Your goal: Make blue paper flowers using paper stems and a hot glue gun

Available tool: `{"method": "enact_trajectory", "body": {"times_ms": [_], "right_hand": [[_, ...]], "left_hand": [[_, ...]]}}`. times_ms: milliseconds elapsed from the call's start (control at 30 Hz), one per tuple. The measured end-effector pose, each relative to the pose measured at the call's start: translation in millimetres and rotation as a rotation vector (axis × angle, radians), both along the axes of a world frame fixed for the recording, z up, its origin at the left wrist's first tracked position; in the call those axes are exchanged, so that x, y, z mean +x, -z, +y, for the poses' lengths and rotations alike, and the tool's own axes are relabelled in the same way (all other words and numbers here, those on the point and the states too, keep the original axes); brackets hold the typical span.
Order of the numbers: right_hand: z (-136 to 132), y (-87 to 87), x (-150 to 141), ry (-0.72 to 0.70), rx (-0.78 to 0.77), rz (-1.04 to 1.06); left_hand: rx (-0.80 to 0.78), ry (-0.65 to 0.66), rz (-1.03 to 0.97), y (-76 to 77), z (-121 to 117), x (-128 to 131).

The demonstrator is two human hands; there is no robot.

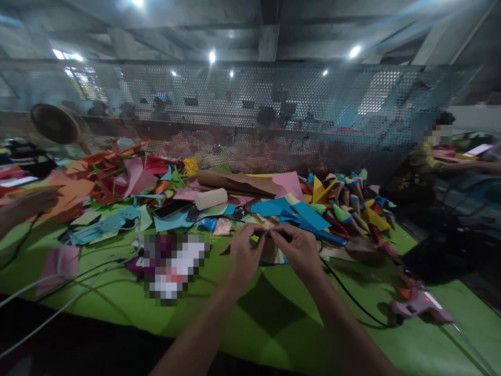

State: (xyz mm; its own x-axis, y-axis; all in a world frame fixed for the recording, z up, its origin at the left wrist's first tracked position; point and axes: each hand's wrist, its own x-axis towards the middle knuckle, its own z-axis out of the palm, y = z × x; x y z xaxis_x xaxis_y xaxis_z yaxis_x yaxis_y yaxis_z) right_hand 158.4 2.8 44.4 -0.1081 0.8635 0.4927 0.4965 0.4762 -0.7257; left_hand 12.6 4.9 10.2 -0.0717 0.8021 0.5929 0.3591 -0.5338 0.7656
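Note:
My left hand [246, 251] and my right hand [298, 250] meet over the green tabletop, thumbs and forefingers pinched together. Between the fingertips is the top of a piece of brown paper [273, 254], whose shape is mostly hidden behind my hands. A dark shadow falls on the table below. Just beyond my hands lie blue paper sheets [311, 215]. A pink glue gun [422, 305] rests to the right of my right hand, its cord trailing off toward the front edge.
Loose coloured paper [133, 175] is heaped along the back left. Folded paper cones [348, 196] stand in a cluster at the back right. A white roll [211, 199] and cables [97, 277] lie on the left. Another person's hand [31, 204] is at far left; a person sits at right.

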Motion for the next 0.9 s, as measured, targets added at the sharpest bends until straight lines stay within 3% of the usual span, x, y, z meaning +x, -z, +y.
{"method": "enact_trajectory", "body": {"times_ms": [633,900], "right_hand": [[0.1,-1.6,1.3,0.036,0.014,-0.055],[1.0,-1.5,2.1,0.021,-0.047,0.014]], "left_hand": [[0.049,-0.016,0.080,-5.0,-4.6,0.6],[-0.127,0.027,-0.091,-0.9,-2.7,-0.1]]}}
